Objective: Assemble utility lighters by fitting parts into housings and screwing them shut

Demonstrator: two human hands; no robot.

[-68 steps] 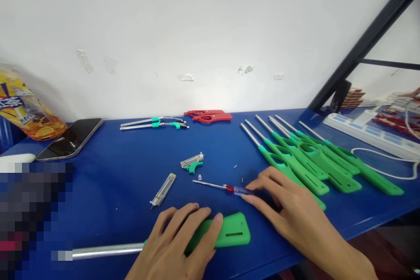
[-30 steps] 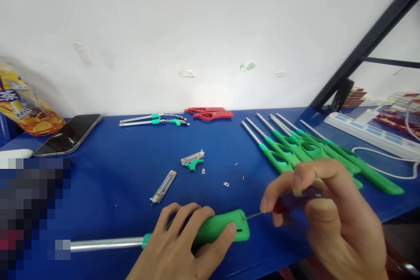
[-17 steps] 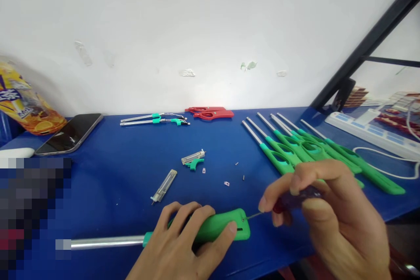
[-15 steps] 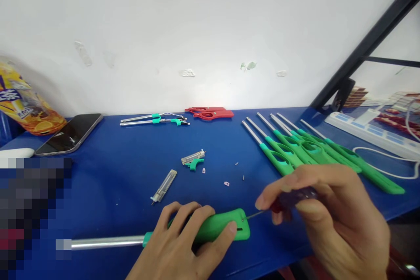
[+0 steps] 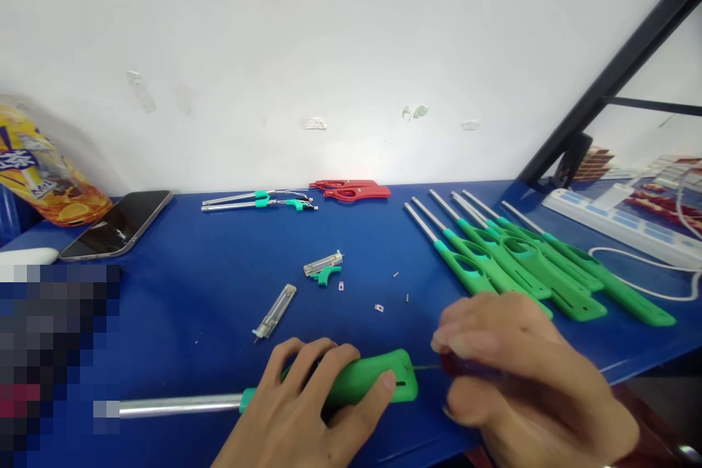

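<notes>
A green long-necked gas lighter point(image 5: 378, 376) lies flat at the table's near side, its metal tube pointing left. My left hand point(image 5: 312, 402) presses it down, fingers curled over the handle and thumb on the end beside a dark slot. My right hand point(image 5: 531, 373), slightly blurred, is closed around the dark red handle of a screwdriver point(image 5: 450, 364). Its thin shaft reaches left to the handle's end; whether the tip sits in a screw I cannot tell. Beyond lie clear fuel tanks point(image 5: 275, 312), a teal trigger point(image 5: 327, 276), tiny pink clips point(image 5: 379, 308) and small screws point(image 5: 406, 298).
Several assembled green lighters point(image 5: 493, 256) lie on the right, near a white power strip point(image 5: 619, 223) and its cable. Red lighter shells point(image 5: 356, 191) and metal tubes with wires point(image 5: 235, 206) rest by the wall. A phone point(image 5: 118, 223) and a drink bottle point(image 5: 49, 168) are at left.
My right hand has turned and shifted slightly, its fingers now closing more over the screwdriver handle. The left hand and the lighter beneath it stay in place.
</notes>
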